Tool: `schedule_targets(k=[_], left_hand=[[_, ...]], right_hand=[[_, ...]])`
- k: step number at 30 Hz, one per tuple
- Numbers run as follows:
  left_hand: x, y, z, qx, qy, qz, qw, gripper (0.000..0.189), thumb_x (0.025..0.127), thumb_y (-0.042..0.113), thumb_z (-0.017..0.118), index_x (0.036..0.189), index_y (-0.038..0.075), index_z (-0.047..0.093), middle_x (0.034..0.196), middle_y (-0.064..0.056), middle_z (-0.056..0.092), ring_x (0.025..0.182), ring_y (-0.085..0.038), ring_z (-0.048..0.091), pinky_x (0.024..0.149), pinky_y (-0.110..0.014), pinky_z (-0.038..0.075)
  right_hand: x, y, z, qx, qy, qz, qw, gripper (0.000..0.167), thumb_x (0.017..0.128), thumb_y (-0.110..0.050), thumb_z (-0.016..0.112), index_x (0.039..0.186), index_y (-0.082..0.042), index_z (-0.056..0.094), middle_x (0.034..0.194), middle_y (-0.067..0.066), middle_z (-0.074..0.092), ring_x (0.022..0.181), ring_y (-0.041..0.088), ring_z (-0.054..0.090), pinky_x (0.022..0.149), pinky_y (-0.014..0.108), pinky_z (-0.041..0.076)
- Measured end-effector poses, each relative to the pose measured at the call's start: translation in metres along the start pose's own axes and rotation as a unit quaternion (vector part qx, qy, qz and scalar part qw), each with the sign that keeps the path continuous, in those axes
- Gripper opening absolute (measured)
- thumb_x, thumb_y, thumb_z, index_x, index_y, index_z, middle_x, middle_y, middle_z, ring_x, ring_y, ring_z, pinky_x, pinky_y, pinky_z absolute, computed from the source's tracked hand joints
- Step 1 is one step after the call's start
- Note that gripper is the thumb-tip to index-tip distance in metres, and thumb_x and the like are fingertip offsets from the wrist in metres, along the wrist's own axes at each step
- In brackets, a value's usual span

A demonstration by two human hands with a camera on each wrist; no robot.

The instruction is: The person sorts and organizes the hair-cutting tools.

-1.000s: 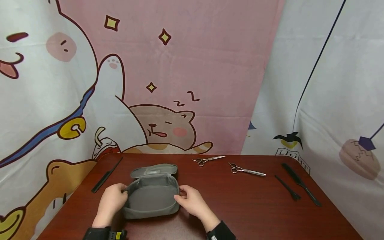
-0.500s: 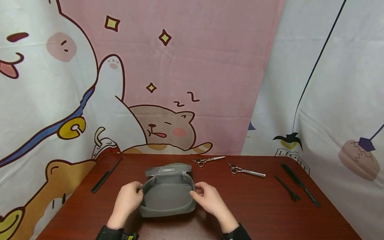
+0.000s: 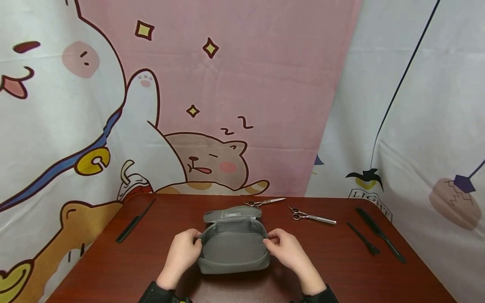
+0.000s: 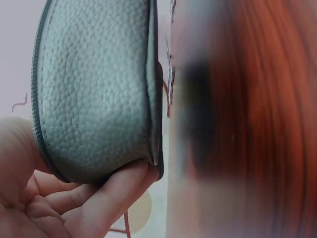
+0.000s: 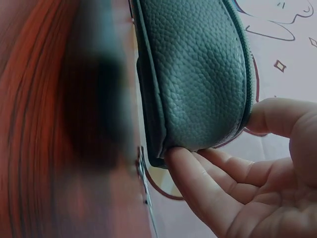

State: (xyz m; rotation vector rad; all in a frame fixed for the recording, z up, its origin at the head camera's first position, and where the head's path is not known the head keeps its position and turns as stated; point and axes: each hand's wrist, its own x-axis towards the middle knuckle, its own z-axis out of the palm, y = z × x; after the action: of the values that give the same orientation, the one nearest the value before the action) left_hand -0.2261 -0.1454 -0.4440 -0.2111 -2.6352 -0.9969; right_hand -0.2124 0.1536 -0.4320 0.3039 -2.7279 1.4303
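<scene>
A grey-green zippered pouch with its lid folded back stands between both hands above the table, its inside bare. My left hand grips its left side, thumb at the zipper edge and fingers under the bottom, as the left wrist view shows on the pebbled wall. On the opposite side my right hand holds the pouch the same way, with the thumb on the zipper rim and fingers beneath. In both wrist views a gap separates the pouch from the wooden table.
Behind the pouch lie scissors, and to their right thinning shears. A black comb lies at the table's left. Two black brush-like tools, a short one and a long one, lie at the right. A printed cloth hangs behind the table.
Both hands have carried the open pouch rightward along the table, from near the comb to in front of the scissors. The other tools have stayed put.
</scene>
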Motion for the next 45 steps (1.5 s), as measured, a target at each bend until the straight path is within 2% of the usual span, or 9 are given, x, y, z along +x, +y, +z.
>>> schedule_targets(k=[8,15,22,34,39,45], left_hand=[[-0.001,0.012,0.016,-0.024,-0.005,0.041,0.9988,0.011,0.083,-0.005,0.066,0.085,0.004,0.071,0.076,-0.001,0.066,0.062,-0.010,0.055,0.055,-0.029,0.045],[-0.001,0.019,0.029,-0.025,-0.015,0.052,0.9982,0.012,0.083,-0.006,0.067,0.087,0.004,0.071,0.077,-0.003,0.066,0.064,-0.013,0.058,0.057,-0.030,0.046],[-0.002,0.023,0.040,-0.018,-0.022,0.062,0.9977,0.011,0.082,-0.005,0.066,0.085,0.004,0.070,0.078,-0.002,0.067,0.070,-0.018,0.063,0.061,-0.032,0.050],[-0.006,0.025,0.045,-0.011,-0.053,0.076,0.9957,0.009,0.082,-0.003,0.068,0.086,0.004,0.070,0.078,-0.002,0.067,0.075,-0.021,0.066,0.064,-0.034,0.051],[-0.006,0.024,0.046,-0.005,-0.057,0.078,0.9953,0.009,0.081,-0.004,0.068,0.086,0.004,0.070,0.078,-0.002,0.067,0.074,-0.020,0.065,0.064,-0.034,0.051],[-0.005,0.023,0.046,-0.002,-0.073,0.085,0.9937,0.009,0.081,-0.002,0.070,0.089,0.002,0.069,0.082,-0.008,0.068,0.077,-0.023,0.066,0.065,-0.036,0.052]], right_hand=[[-0.008,0.010,-0.018,-0.010,0.001,0.019,0.9998,0.020,0.089,-0.013,0.066,0.102,0.003,0.063,0.080,0.003,0.063,0.065,0.015,0.064,0.061,0.032,0.052],[-0.012,0.017,-0.026,0.017,-0.012,0.048,0.9986,0.019,0.091,-0.011,0.066,0.099,0.004,0.059,0.080,0.006,0.061,0.067,0.020,0.066,0.060,0.035,0.057],[-0.012,0.024,-0.033,0.000,-0.019,0.062,0.9979,0.017,0.093,-0.013,0.066,0.096,0.002,0.059,0.077,0.005,0.061,0.064,0.021,0.066,0.059,0.034,0.056],[-0.012,0.036,-0.037,0.016,-0.051,0.075,0.9958,0.016,0.093,-0.011,0.065,0.093,0.002,0.056,0.079,0.006,0.057,0.067,0.023,0.066,0.062,0.039,0.057],[-0.011,0.036,-0.038,0.017,-0.061,0.066,0.9958,0.015,0.092,-0.009,0.065,0.092,0.002,0.055,0.078,0.007,0.056,0.067,0.024,0.065,0.062,0.040,0.057],[-0.011,0.038,-0.040,0.002,-0.076,0.050,0.9959,0.014,0.090,-0.009,0.066,0.090,0.000,0.055,0.075,0.005,0.055,0.065,0.022,0.064,0.060,0.037,0.056]])
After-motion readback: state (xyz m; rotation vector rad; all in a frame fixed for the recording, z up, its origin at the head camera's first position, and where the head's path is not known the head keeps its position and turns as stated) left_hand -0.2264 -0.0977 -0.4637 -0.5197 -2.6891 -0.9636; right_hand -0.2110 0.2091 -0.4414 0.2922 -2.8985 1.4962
